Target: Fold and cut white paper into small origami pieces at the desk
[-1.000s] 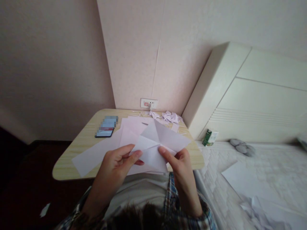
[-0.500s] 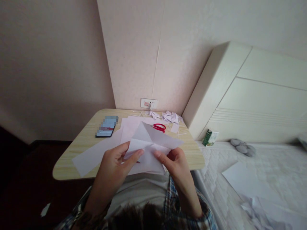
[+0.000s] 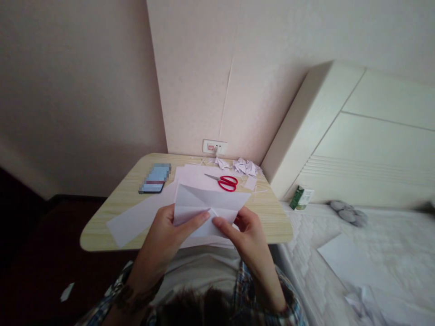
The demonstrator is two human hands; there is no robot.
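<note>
The creased white paper sheet (image 3: 205, 198) has dipped at the lower centre of the frame, fully baring the red-handled scissors (image 3: 220, 179) above it. The left hand (image 3: 169, 232) and right hand (image 3: 247, 228) both pinch it, thumbs (image 3: 196, 223) now nearly meeting, apparently working its middle crease.

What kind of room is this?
Probably a bedroom: a quilted mattress sits by a pale headboard, with a small wooden-look table beside it, against the wall.
</note>
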